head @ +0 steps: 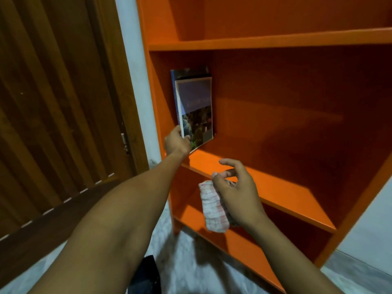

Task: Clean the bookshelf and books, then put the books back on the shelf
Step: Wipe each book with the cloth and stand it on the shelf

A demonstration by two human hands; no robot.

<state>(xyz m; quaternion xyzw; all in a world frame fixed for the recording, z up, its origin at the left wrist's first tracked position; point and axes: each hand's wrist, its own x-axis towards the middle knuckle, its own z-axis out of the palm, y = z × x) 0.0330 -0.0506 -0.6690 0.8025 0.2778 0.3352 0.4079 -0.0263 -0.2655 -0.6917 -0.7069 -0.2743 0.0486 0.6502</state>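
A thin paperback book (pixel 196 111) with a purple cover and a landscape photograph stands upright at the far left of the middle shelf (pixel 282 192) of an orange bookshelf (pixel 275 41), leaning against another dark-covered book (pixel 186 72) behind it and close to the left side panel. It looks light and somewhat floppy, with a glossy cover that could slide between fingers; a hold low on the spine side or across both covers near the bottom edge appears the surest way to steady it. The left hand (pixel 177 143) pinches the book's lower front corner, thumb on the cover. The right hand (pixel 235 192) hovers in front of the shelf's front edge, holding a soft, bunched pink-and-white checked cloth (pixel 213 206) against the palm while the forefinger and thumb stay loosely extended. The rest of the shelf and the boards above and below carry nothing visible. A brown wooden door (pixel 63 102) stands to the left, pale marbled floor (pixel 186 262) below
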